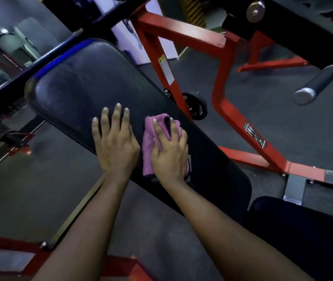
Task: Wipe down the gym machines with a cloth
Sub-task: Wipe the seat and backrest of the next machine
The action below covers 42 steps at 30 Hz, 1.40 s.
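Head view: the left hand [114, 145] lies flat on the black pad [70, 82], fingers straight. Just beside it, the right hand [170, 153] presses the purple cloth [148, 138] onto the same pad, fingers curled over its folds. A red frame [181, 31] stands beyond both hands.

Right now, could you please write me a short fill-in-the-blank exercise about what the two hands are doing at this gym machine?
1. The right hand holds a purple ____ against the black pad.
2. The left hand lies flat on the pad, fingers straight, holding ____.
3. The machine's frame beyond the pad is painted ____.

Missing words: cloth; nothing; red.
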{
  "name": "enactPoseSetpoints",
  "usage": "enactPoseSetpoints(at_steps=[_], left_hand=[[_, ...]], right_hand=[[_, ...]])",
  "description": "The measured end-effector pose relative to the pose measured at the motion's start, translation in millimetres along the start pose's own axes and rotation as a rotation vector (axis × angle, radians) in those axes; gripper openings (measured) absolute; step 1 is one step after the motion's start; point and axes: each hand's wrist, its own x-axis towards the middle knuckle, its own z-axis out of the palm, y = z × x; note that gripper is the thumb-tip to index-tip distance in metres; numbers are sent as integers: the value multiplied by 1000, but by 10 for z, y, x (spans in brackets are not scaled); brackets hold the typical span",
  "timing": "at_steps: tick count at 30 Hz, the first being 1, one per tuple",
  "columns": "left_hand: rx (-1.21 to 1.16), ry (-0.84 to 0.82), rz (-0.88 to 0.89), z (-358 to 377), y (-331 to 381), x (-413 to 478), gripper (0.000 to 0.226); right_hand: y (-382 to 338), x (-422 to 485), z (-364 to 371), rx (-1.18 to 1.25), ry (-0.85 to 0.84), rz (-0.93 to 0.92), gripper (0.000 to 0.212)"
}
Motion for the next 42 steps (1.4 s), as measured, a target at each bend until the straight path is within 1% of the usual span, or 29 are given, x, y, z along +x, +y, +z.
enactPoseSetpoints(at_steps=[3, 6, 9, 11, 13, 15, 16, 17, 18, 20, 22, 25, 26, 28, 29, 32, 35, 38, 39, 40, 41, 42], left_hand=[[18, -13, -10, -3, 39, -45, 47], [-6, -17, -30, -19, 107, -68, 46], [-44, -47, 42, 5, 229, -39, 45], [12, -107, 126, 63, 321, -51, 47], [54, -134, 152, 137, 372, -65, 50], [73, -136, 144, 163, 369, -75, 51], [78, -138, 144, 165, 372, -79, 52], [83, -139, 146, 163, 381, -72, 53], [87, -140, 145, 157, 384, -71, 53], [95, -147, 139, 151, 398, -70, 52], [108, -154, 150, 144, 410, -61, 51], [95, -144, 139, 121, 430, -55, 50], [73, -135, 113, 108, 453, -64, 49], [3, -117, 79, 118, 593, -106, 48], [-23, -117, 104, 132, 684, -150, 48], [-58, -155, 292, 274, 1041, -385, 50], [-7, -273, 372, 440, 1218, -598, 53], [78, -320, 388, 547, 1245, -684, 57], [89, -324, 386, 561, 1259, -693, 58], [99, -322, 390, 569, 1271, -700, 60], [110, -316, 396, 583, 1276, -701, 61], [117, -314, 400, 590, 1275, -703, 62]], right_hand=[[206, -69, -21, -34, 11, 67, 58], [635, -192, -15, -104, 48, 164, 53], [1263, -429, -91, -111, 26, 419, 46], [1582, -604, -169, -40, -8, 584, 47], [1655, -600, -183, 43, 18, 664, 47], [1457, -326, -131, 105, 97, 650, 44], [1277, -127, -113, 131, 123, 598, 43], [1052, 91, -110, 155, 118, 506, 42], [813, 284, -110, 154, 85, 381, 43], [430, 551, -97, 65, -5, 147, 50], [347, 594, -97, -25, -68, 83, 55], [746, 383, -125, -27, -119, 152, 66], [946, 289, -142, -20, -130, 208, 70], [1406, 104, -197, -37, -138, 337, 71], [1617, 5, -225, -46, -150, 384, 70], [2226, -350, -294, -59, -161, 496, 64], [2658, -615, -315, -93, -134, 663, 55], [2780, -670, -288, -46, -57, 913, 48], [2719, -636, -277, -32, -36, 958, 47], [2601, -578, -271, -27, -23, 956, 47], [2439, -498, -258, -25, -14, 903, 50], [2248, -412, -254, -16, -1, 811, 52]])
